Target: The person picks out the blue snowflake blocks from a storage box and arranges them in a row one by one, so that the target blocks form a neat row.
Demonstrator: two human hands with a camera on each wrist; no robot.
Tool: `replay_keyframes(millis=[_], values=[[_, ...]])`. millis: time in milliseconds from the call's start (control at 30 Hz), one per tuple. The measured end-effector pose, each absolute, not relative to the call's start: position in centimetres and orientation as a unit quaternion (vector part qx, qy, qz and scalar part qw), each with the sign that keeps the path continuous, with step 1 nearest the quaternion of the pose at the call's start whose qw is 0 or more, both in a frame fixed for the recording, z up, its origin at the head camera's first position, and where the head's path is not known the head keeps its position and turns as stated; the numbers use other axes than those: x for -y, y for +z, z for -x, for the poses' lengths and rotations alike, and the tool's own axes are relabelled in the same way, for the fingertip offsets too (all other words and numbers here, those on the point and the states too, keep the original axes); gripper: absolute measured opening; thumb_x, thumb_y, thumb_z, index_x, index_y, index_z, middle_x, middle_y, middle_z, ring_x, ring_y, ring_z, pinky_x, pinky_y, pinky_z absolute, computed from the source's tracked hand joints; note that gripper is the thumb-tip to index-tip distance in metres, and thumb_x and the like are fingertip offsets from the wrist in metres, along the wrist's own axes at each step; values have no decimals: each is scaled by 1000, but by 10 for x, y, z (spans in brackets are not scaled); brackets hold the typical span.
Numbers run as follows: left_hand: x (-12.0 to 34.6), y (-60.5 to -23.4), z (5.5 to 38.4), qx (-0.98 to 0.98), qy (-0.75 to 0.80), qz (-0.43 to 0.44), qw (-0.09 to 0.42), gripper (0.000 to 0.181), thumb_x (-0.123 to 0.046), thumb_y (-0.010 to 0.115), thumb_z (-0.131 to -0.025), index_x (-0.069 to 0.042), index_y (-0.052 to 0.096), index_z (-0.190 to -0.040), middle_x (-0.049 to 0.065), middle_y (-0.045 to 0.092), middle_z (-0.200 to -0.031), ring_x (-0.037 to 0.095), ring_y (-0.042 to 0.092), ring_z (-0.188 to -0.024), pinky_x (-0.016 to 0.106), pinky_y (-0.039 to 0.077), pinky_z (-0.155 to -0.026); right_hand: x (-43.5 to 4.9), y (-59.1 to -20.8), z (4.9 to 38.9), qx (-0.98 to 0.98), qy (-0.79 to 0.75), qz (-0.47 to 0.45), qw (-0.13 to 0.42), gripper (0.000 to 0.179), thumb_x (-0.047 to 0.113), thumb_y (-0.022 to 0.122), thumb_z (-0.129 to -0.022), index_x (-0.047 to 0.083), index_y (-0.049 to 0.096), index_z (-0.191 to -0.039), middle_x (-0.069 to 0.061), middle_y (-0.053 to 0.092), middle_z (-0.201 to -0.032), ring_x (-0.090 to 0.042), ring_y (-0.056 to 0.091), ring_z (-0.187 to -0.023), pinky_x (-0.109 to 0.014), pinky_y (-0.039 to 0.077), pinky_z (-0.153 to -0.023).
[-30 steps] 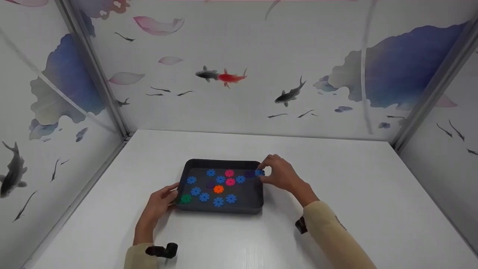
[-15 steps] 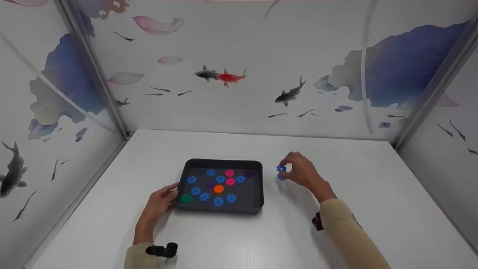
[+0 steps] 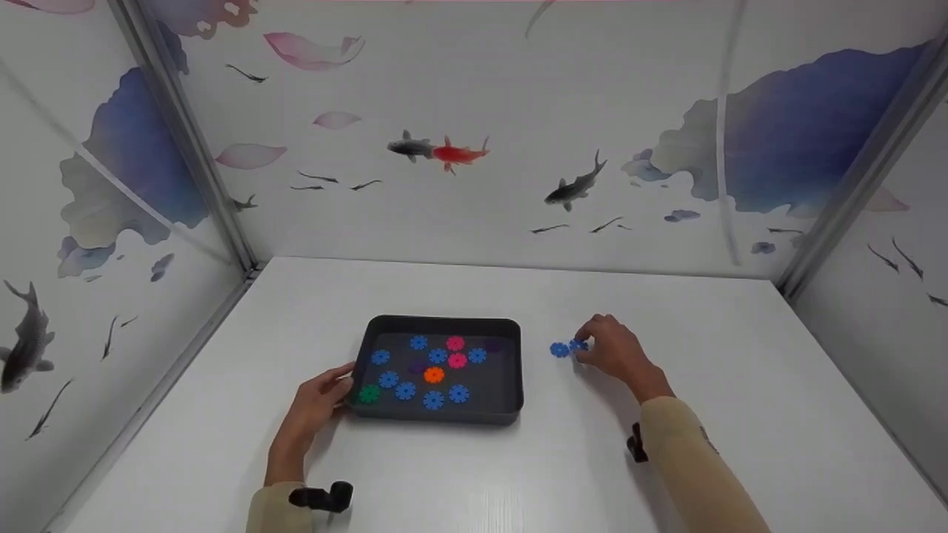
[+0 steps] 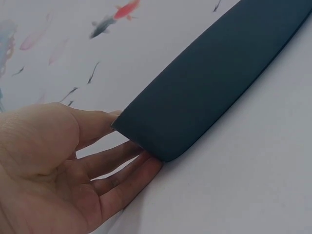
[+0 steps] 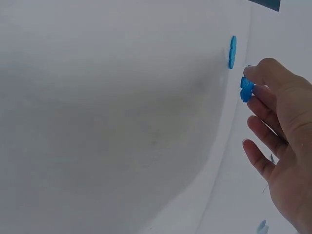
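Observation:
Between thumb and fingertips, my right hand (image 3: 615, 349) pinches a small blue snowflake building disc (image 5: 247, 89), close over the white table right of the tray. Just left of it lies another blue snowflake disc (image 3: 559, 349), its edge near the held one. My left hand (image 3: 315, 407) holds the left end of a dark grey rectangular tray (image 3: 437, 416); the left wrist view shows the thumb at the rim and fingertips at the bottom corner. Inside the tray lie several blue discs (image 3: 405, 391), two pink discs (image 3: 457, 360), an orange disc (image 3: 433, 375), a green disc (image 3: 369, 394) and dark purple ones (image 3: 419, 367).
White panels printed with fish and petals (image 3: 474, 215) stand behind the table (image 3: 474, 481) and along both sides, joined by metal corner posts (image 3: 185, 133). A black wrist camera (image 3: 322, 496) is strapped at the left sleeve, another (image 3: 637, 443) at the right.
My right hand has carried the blue disc from the tray's right rim out over the table and lowered it beside the other disc. The left hand and tray have stayed put.

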State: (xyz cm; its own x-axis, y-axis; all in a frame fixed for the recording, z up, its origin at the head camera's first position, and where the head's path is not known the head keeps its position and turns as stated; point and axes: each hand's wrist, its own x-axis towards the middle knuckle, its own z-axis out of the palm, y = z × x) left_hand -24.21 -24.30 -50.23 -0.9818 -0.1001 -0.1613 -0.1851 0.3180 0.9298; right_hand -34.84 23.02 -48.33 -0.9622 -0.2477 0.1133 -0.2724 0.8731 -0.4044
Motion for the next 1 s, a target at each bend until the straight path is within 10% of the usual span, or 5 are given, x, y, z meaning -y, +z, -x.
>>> replay_keyframes(millis=[500, 1000], values=[[245, -504, 243, -802, 590, 86, 37, 44, -19, 51, -106, -9, 48, -149, 23, 49, -150, 33, 55, -131, 50, 48, -109, -233, -496, 354, 961, 262, -80, -46, 31, 19, 70, -93, 2, 69, -119, -16, 63, -119, -35, 58, -116, -53, 48, -107], [243, -503, 243, -807, 583, 84, 32, 46, -21, 51, -106, -7, 46, -150, 26, 50, -148, 35, 58, -128, 48, 51, -106, -209, -471, 351, 940, 295, -169, 4, 34, 23, 71, -93, 0, 71, -117, -17, 65, -116, -35, 59, -113, -52, 52, -99]])
